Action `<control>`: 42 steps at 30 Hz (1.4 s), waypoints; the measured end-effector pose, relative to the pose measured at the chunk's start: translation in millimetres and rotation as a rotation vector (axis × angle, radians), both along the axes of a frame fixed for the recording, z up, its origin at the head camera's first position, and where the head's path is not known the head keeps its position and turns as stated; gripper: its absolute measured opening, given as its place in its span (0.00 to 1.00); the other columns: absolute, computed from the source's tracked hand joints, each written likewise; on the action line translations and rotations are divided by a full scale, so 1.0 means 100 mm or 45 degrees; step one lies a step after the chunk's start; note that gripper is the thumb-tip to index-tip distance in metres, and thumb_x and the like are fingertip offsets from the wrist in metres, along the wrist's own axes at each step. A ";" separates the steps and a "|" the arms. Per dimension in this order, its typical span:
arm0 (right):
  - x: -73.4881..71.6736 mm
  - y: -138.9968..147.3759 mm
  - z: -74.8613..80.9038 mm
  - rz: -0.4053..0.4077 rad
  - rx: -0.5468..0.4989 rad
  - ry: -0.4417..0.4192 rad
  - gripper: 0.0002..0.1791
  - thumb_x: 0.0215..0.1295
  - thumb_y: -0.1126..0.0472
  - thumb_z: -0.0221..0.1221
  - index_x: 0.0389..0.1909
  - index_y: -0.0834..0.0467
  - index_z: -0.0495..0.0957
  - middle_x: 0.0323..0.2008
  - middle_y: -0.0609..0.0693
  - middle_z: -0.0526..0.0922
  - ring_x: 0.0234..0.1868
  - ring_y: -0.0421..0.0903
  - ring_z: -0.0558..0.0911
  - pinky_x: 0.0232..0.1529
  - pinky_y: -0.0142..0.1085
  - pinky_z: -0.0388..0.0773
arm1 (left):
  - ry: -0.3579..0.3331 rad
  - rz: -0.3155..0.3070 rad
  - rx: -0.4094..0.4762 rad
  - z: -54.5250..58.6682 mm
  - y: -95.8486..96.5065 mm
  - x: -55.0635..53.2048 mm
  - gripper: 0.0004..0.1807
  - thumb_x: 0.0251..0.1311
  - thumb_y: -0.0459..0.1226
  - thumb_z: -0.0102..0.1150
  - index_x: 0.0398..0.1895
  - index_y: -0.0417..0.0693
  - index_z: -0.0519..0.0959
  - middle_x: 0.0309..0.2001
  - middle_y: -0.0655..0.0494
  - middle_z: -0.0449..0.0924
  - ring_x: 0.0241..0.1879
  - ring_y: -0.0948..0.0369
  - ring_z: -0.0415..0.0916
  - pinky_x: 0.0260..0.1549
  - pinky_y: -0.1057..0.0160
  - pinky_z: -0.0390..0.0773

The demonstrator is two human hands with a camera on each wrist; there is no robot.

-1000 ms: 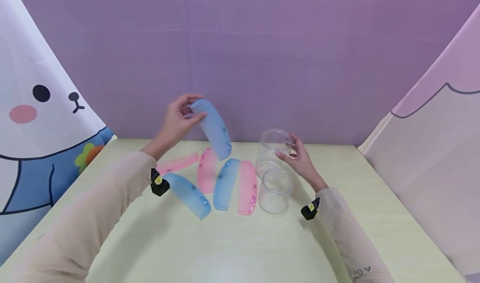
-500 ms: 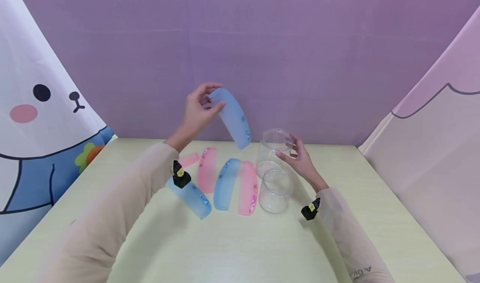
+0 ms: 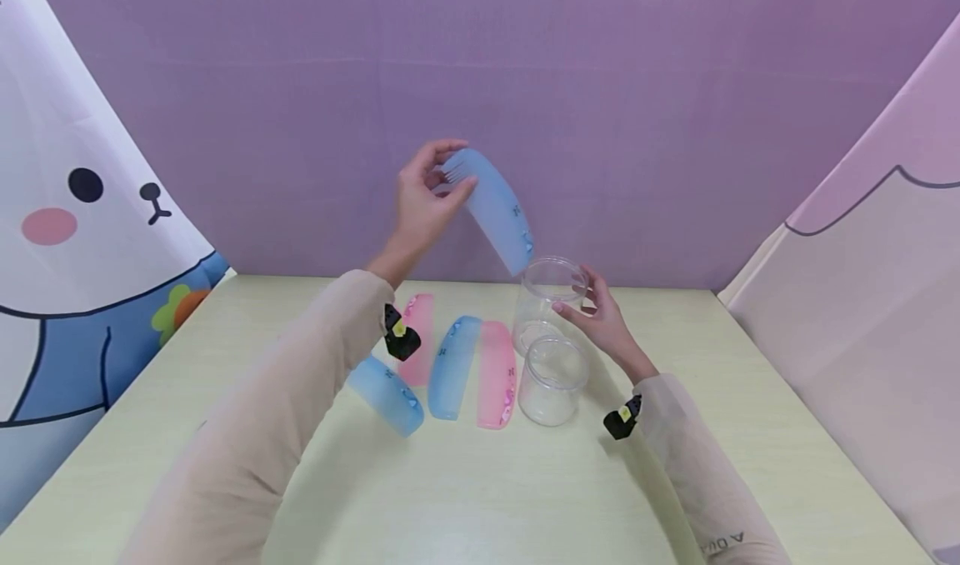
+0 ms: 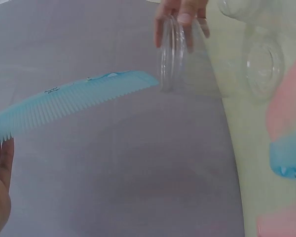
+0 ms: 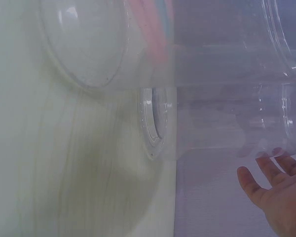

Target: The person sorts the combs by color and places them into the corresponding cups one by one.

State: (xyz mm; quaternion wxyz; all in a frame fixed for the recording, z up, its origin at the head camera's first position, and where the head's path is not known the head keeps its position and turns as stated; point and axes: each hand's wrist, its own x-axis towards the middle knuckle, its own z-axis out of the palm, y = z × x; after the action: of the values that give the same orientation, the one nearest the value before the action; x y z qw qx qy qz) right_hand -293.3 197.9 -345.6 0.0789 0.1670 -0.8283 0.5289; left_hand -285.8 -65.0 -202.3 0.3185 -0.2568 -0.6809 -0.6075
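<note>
High over the table, my left hand [image 3: 427, 202] pinches a blue comb [image 3: 495, 211] by one end between thumb and fingers. The comb tilts down to the right, and its lower end comes right at the rim of a taller clear jar [image 3: 531, 311]. In the left wrist view the comb [image 4: 74, 101] points toward that jar's mouth. My right hand [image 3: 603, 323] holds the jar near its top, thumb in front and fingers behind; the right wrist view has its fingers [image 5: 251, 182] at the jar wall. A shorter clear jar [image 3: 551, 398] stands just in front.
On the table [image 3: 465, 498], left of the jars, lie a pink comb [image 3: 495, 373], a blue comb [image 3: 453, 369], another pink comb [image 3: 423, 340] and another blue comb [image 3: 390, 394]. My left sleeve [image 3: 300, 415] hides part of that side. A purple cloth [image 3: 637, 132] hangs behind.
My left hand has carried the blue comb up and to the right, from above the other combs to the taller jar's rim. The right hand and both jars have stayed put.
</note>
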 end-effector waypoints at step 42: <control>-0.03 0.03 -0.04 0.020 -0.032 -0.002 0.43 0.59 0.64 0.59 0.69 0.64 0.43 0.66 0.67 0.55 0.65 0.63 0.59 0.60 0.60 0.59 | -0.107 0.030 0.013 -0.86 0.69 -0.51 0.19 0.52 0.29 0.61 0.50 0.41 0.74 0.43 0.43 0.78 0.34 0.52 0.77 0.34 0.62 0.82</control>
State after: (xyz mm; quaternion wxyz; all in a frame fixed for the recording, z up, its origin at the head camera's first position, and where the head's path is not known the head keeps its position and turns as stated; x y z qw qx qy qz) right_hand -296.0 200.9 -349.9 0.0762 0.1719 -0.8204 0.5400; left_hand -336.3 3.9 -287.9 0.2982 -0.2215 -0.6934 -0.6174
